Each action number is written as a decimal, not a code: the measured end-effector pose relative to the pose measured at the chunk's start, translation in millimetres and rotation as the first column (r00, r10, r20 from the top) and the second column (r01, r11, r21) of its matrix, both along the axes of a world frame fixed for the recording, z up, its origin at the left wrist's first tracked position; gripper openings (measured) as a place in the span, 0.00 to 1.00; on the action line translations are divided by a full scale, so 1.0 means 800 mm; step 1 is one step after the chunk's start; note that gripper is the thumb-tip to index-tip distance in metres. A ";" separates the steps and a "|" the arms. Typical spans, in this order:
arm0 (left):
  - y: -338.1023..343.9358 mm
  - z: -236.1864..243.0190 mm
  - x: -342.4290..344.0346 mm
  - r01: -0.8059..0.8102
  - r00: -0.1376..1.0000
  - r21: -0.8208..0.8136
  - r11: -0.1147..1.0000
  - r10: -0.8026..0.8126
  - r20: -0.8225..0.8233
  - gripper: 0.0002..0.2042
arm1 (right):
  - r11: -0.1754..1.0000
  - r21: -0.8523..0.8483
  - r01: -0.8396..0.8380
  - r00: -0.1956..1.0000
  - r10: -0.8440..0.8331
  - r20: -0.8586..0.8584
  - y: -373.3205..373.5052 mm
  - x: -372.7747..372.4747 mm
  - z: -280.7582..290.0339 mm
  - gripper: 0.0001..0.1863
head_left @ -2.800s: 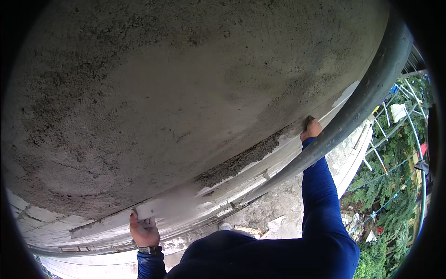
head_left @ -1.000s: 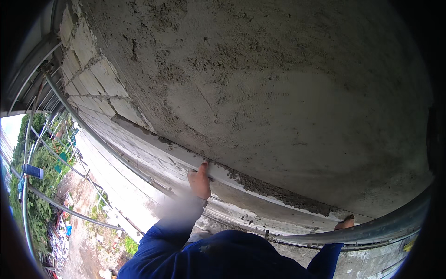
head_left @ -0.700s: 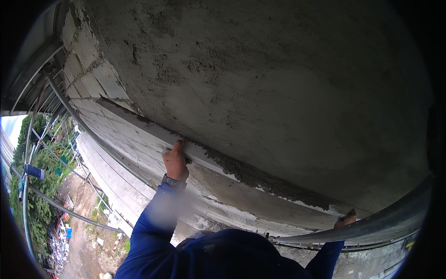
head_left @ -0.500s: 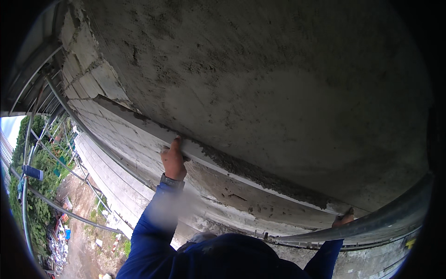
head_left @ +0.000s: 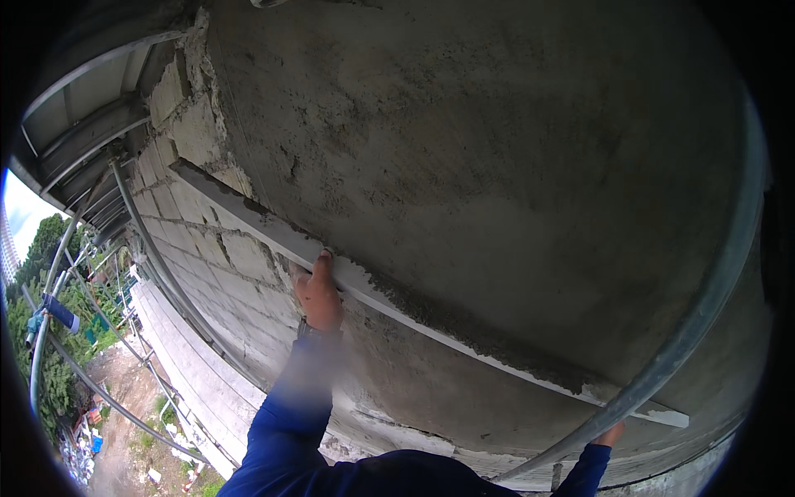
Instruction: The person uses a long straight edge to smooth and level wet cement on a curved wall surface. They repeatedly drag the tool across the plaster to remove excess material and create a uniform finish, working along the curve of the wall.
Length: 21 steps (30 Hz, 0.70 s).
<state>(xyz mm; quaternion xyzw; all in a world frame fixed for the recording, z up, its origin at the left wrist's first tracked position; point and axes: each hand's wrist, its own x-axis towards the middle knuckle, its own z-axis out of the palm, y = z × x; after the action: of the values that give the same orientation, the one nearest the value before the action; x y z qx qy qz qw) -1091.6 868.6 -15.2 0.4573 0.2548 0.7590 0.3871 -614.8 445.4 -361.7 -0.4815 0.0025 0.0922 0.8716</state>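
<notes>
A long pale plasterer's straightedge (head_left: 447, 338) slants down to the right across the grey plastered wall (head_left: 513, 190). Damp, dark mortar clings along its upper edge. Left of its middle, my left hand (head_left: 321, 296) grips it from below, thumb over the top and fingers closed. My right hand (head_left: 611, 434) holds it near its lower right end; a metal pole in front and the straightedge hide most of those fingers. Both arms wear blue sleeves, and a dark band circles my left wrist.
Bare blockwork (head_left: 186, 219) with rough joints runs beyond the plaster's left edge. A curved-looking scaffold pole (head_left: 675, 352) crosses in front at right. More scaffold tubes (head_left: 54, 265) stand at left beside a long pale ledge (head_left: 195, 352), above ground with rubble and trees.
The view has tilted, so the straightedge's right end now shows. The pole at right crosses more steeply. Both hands keep their hold, and the right one shows lower beneath the straightedge.
</notes>
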 end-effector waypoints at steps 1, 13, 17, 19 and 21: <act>-0.003 0.023 0.005 0.025 0.998 0.034 0.999 -0.027 0.051 0.23 | 0.999 0.043 0.008 1.000 -0.008 0.006 0.007 -0.009 0.018 0.15; -0.003 0.215 0.070 -0.114 0.992 0.212 0.971 0.100 0.076 0.29 | 0.977 0.144 -0.157 0.969 0.124 0.213 -0.010 -0.057 0.126 0.21; 0.004 0.238 0.089 -0.208 0.973 0.241 0.948 0.174 0.153 0.29 | 0.981 0.130 -0.144 0.954 0.102 0.281 -0.001 -0.064 0.127 0.14; -0.004 0.247 0.091 -0.028 0.985 0.248 0.968 -0.016 0.174 0.30 | 0.994 -0.018 -0.106 0.952 0.106 0.286 -0.007 -0.063 0.129 0.10; 0.040 0.243 0.078 -0.189 0.976 0.368 0.910 0.214 -0.028 0.31 | 0.962 -0.271 -0.045 0.964 0.114 0.241 -0.031 -0.047 0.117 0.11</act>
<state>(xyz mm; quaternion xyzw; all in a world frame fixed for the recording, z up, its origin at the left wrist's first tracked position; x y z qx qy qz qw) -1029.2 900.5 179.2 0.5177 0.1687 0.8130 0.2064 -652.4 420.8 -268.3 -0.6003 -0.1166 0.0638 0.7886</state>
